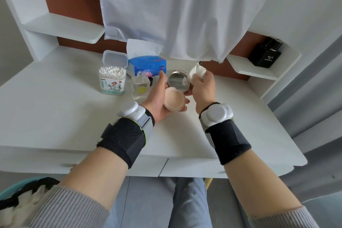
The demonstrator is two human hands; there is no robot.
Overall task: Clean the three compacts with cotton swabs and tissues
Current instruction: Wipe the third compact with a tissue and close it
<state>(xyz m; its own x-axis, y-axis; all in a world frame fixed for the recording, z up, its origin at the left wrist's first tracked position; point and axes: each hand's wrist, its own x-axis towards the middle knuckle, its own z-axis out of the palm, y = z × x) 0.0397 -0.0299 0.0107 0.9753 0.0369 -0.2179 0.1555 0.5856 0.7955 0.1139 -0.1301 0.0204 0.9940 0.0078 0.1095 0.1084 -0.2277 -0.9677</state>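
Observation:
My left hand [157, 98] holds an open round compact [174, 101] above the white desk, its beige powder pan toward me and its mirrored lid [178, 83] tilted up behind. My right hand [203, 89] pinches a crumpled white tissue [196, 73] at the right edge of the mirror. A clear tub of cotton swabs [112, 81], lid flipped open, stands at the left. Behind it sits a blue tissue pack [147, 65] with a sheet sticking up. I see no other compacts.
A small clear glass bottle [139, 87] without a cap stands between the swab tub and my left hand. A black perfume box [264, 54] sits on the right shelf. A white cloth [175, 11] hangs over the back of the desk [64, 109].

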